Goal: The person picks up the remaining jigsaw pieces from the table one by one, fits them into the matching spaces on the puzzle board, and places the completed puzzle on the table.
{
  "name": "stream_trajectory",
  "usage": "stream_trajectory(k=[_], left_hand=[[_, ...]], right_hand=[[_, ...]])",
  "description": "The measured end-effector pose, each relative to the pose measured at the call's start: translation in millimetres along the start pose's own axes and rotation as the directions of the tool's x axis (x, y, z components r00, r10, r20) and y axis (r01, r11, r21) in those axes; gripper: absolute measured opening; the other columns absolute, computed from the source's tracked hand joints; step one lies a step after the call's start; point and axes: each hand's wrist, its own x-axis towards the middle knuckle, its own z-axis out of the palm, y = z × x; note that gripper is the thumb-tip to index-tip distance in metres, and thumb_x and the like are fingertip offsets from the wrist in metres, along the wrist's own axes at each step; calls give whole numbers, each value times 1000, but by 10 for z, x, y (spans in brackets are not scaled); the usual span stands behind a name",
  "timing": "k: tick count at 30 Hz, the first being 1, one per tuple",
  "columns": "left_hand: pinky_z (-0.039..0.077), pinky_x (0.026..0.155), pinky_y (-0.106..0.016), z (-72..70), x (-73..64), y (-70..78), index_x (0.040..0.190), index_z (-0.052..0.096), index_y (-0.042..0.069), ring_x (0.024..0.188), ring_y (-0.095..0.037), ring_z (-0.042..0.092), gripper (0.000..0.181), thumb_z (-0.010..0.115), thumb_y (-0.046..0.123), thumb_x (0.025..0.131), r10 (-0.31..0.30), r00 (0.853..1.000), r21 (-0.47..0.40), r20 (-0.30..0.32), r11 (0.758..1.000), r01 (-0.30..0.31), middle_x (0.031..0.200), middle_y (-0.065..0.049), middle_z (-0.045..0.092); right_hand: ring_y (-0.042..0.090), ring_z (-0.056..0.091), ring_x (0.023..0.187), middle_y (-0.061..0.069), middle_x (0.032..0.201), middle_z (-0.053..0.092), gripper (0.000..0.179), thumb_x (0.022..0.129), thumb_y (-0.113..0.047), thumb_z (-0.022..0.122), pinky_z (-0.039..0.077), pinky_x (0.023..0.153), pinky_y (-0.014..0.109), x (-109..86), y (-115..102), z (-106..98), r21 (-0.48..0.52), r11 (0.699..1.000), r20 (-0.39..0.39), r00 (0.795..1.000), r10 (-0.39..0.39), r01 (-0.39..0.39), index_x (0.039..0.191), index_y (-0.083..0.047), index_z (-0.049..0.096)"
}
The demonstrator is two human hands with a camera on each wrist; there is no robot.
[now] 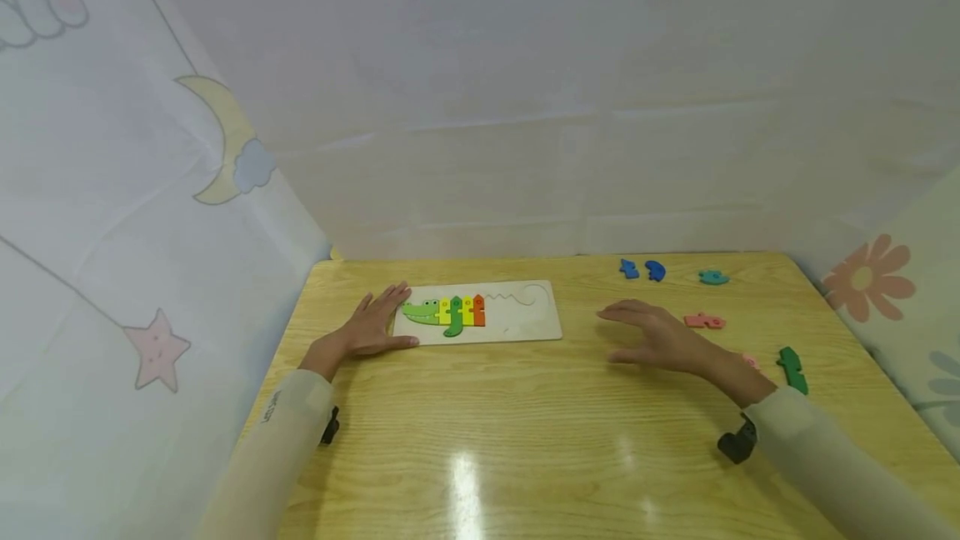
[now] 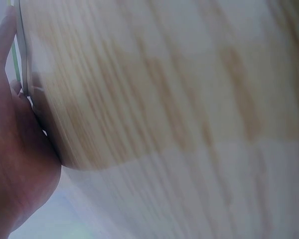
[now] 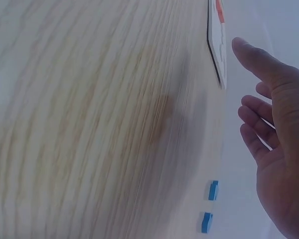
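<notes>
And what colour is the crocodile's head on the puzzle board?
The crocodile's head is green; it shows best in the head camera view.

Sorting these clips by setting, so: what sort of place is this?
Probably a small screened-off play or recording corner: pale sheets printed with a moon and flower surround a wood-grain table bearing a crocodile puzzle board.

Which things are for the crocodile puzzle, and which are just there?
For the puzzle:
board
crocodile, partly filled in
blue pieces, teal piece, red piece, pink piece, green piece: all loose, and they look like its missing parts

Just there:
moon, star and flower: only pictures
</notes>
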Motion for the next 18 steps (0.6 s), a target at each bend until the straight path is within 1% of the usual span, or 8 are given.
stream_trajectory(k=[4, 6, 8, 11, 14, 16, 18], left_hand=[[-2, 127, -67, 24, 21, -46, 171, 17, 9, 165, -36, 6, 113, 68, 71, 91, -10, 1000, 12, 5, 1000, 10, 179, -12, 9], [-3, 127, -66, 21, 21, -47, 171, 17, 10, 165, -35, 5, 112, 69, 68, 92, -15, 1000, 7, 11, 1000, 15, 179, -11, 8], [-3, 127, -66, 11, 16, -37, 171, 16, 10, 165, -35, 5, 112, 69, 68, 92, -16, 1000, 2, 16, 1000, 16, 179, -11, 8], [-4, 127, -66, -10, 5, -5, 171, 16, 10, 165, -35, 4, 115, 66, 74, 91, -16, 1000, -7, 22, 1000, 16, 179, -11, 8], [-2, 126, -69, -44, -9, 53, 170, 18, 6, 164, -39, 7, 116, 65, 76, 90, -3, 1000, -24, 13, 1000, 4, 178, -15, 10], [0, 126, -70, -71, -21, 99, 169, 20, 4, 163, -41, 9, 115, 67, 74, 90, -2, 1000, -23, 9, 1000, 2, 177, -17, 12], [1, 125, -72, -96, -33, 137, 169, 22, 3, 163, -43, 10, 113, 71, 68, 91, -6, 1000, -18, 10, 1000, 6, 177, -19, 14]], right_hand=[[41, 63, 126, 16, 139, 66, 69, 84, -27, 93, 58, 92, 59, -79, 42, -43, -15, 1000, 5, 1000, 19, -19, 141, 0, 66], [40, 64, 126, 16, 139, 66, 68, 84, -27, 92, 59, 92, 59, -112, 54, -66, -19, 999, 11, 1000, 26, -26, 141, -1, 66], [40, 64, 125, 16, 139, 66, 68, 85, -28, 92, 59, 91, 59, -140, 57, -93, -16, 999, 21, 999, 32, -32, 142, -1, 66], [40, 65, 123, 16, 139, 66, 66, 85, -28, 91, 59, 89, 58, -176, 60, -126, -19, 999, 25, 999, 33, -32, 141, -1, 66], [39, 66, 122, 15, 137, 67, 66, 84, -28, 92, 60, 87, 56, -210, 67, -150, -26, 999, 17, 1000, 22, -22, 139, -1, 68], [39, 66, 121, 15, 136, 68, 66, 83, -28, 93, 61, 86, 55, -237, 77, -164, -33, 999, 10, 1000, 9, -9, 138, -1, 68], [38, 66, 121, 14, 135, 68, 67, 82, -28, 94, 61, 86, 54, -269, 84, -181, -36, 999, 8, 1000, 7, -7, 137, -1, 69]])
